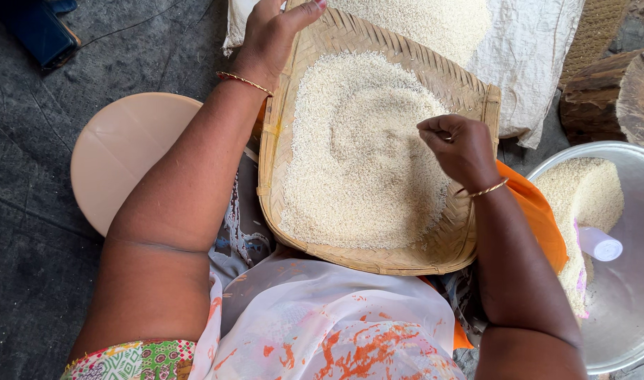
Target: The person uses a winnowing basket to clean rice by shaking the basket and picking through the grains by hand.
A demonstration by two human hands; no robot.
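A woven bamboo winnowing tray rests on my lap, covered with a spread of pale rice grains. My left hand grips the tray's far left rim, thumb inside the edge. Over the right side of the rice hovers my right hand, its fingertips pinched together just above the grains; whether anything sits between them is too small to see.
A metal basin at the right holds more rice and a small white plastic cup. Behind the tray lies a white sack heaped with rice. A round pink stool stands at the left, wooden logs at the upper right.
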